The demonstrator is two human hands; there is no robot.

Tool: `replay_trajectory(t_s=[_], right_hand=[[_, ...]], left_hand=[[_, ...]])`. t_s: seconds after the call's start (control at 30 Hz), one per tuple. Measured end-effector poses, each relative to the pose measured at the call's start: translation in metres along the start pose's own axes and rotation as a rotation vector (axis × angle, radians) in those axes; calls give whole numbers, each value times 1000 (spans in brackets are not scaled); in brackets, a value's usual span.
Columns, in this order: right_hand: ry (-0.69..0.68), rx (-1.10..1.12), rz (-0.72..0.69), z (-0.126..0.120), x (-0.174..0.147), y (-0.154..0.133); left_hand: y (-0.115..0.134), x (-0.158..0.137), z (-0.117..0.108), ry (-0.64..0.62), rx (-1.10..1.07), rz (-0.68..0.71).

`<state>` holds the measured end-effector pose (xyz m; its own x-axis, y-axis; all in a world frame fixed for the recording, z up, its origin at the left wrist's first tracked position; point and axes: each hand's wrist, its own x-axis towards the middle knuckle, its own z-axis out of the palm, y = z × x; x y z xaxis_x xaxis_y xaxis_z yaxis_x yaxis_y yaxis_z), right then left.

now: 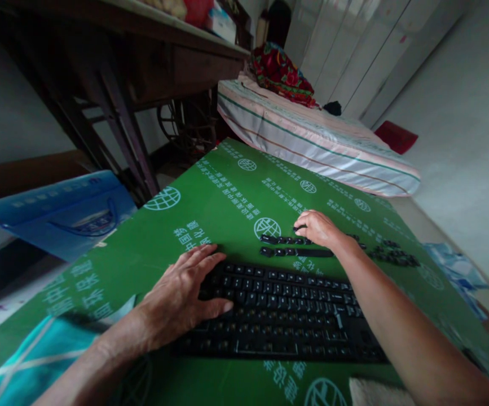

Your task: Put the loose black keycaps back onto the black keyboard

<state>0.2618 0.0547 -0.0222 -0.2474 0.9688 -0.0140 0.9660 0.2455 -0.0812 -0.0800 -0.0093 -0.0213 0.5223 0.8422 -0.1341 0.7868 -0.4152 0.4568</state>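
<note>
A black keyboard (286, 316) lies across the green table, its lower rows bare of keycaps and its upper rows still capped. My left hand (189, 293) rests spread over the keyboard's left end, thumb on the keys and fingers reaching past the far edge. Beyond the keyboard, my right hand (317, 228) pinches a small black keycap (300, 228) just above the table. Two lines of loose keycaps (284, 241) lie under and beside that hand, with a long spacebar (315, 253) in the nearer line. A pile of keycaps (396, 254) sits right of my right forearm.
The green printed tabletop (210, 197) reaches to a bed (312, 135) behind. A turquoise cloth (36, 355) lies at the table's near left and a greyish cloth (375, 393) at the near edge. A blue bag (79, 208) stands left, below a wooden desk (176, 62).
</note>
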Motion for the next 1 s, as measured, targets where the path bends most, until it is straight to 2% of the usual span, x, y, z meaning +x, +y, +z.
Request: replay_trajectory(t_s=[0.4, 0.63, 0.7, 0.8, 1.0], right_hand=[[29, 29, -30, 4, 7, 1], [160, 75, -72, -4, 0, -3], [202, 109, -111, -10, -11, -17], [302, 186, -254, -19, -38, -51], [278, 293, -331, -18, -91, -130]], left_hand=[[4, 1, -3, -24, -6, -3], [6, -1, -2, -38, 3, -5], [7, -2, -1, -32, 4, 2], [6, -2, 0, -36, -5, 20], [8, -1, 0, -37, -16, 44]])
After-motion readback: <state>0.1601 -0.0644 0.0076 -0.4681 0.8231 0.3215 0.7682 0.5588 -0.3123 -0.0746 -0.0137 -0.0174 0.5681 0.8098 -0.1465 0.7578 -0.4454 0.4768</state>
